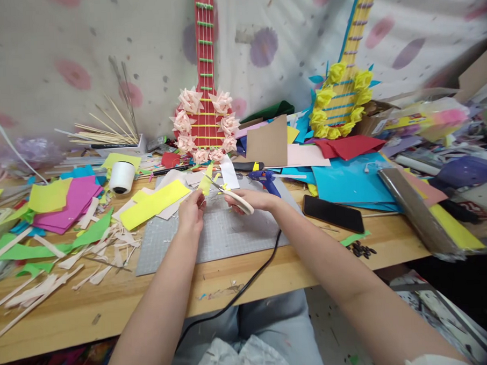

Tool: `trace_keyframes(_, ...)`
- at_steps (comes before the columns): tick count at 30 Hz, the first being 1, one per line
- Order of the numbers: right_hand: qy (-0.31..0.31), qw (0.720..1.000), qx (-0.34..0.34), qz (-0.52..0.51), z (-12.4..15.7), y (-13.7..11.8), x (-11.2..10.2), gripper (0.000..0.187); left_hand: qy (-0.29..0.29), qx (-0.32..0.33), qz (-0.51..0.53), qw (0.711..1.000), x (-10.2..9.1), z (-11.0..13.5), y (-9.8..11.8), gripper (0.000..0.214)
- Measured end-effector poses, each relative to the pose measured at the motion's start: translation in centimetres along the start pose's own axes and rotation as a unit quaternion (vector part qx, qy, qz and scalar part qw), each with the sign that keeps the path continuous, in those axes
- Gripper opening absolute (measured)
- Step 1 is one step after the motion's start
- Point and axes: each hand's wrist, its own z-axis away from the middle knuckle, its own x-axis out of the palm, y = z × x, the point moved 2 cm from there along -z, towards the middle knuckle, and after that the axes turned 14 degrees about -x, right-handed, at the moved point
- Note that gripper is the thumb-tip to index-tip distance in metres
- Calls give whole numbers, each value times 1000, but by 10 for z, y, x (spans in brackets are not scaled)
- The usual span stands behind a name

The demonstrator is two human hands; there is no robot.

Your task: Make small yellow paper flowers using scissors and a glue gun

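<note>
Above the grey cutting mat (230,242), my left hand (192,209) pinches a small yellow paper piece (205,182). My right hand (254,199) grips white-handled scissors (244,205), their blades pointing left toward that yellow piece. Whether the blades touch the paper I cannot tell. Tiny yellow scraps (224,187) show near the blades. A yellow paper strip (155,204) lies left of my left hand. Just beyond my right hand rests a blue glue gun (263,176).
A red paper guitar (207,125) with pink flowers stands behind the mat; a yellow one (341,105) leans at right. Colored sheets, a white roll (121,177) and paper scraps (97,253) crowd the left. A phone (332,213) lies right. A black cable (248,284) crosses the front edge.
</note>
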Motion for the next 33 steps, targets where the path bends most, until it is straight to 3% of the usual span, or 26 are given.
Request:
trace_keyframes(7, -48, 999, 6, -20, 7, -2, 3, 46, 15, 51, -28, 998, -1, -1, 0, 17)
trace_keyframes(18, -37, 999, -18, -23, 2, 8, -2, 43, 34, 58, -81, 994, -2, -3, 1, 22)
trace_keyframes(27, -6, 999, 16, 44, 8, 8, -12, 40, 33, 35, -88, 995, -3, -4, 5, 25)
trace_keyframes(30, 4, 992, 15, 126, 11, 8, -13, 41, 45, 52, -34, 997, -8, -4, 20, 21)
trace_keyframes(33, 30, 950, 14, 309, 13, 6, -7, 43, 59, 111, 45, 991, -17, -5, 38, 18)
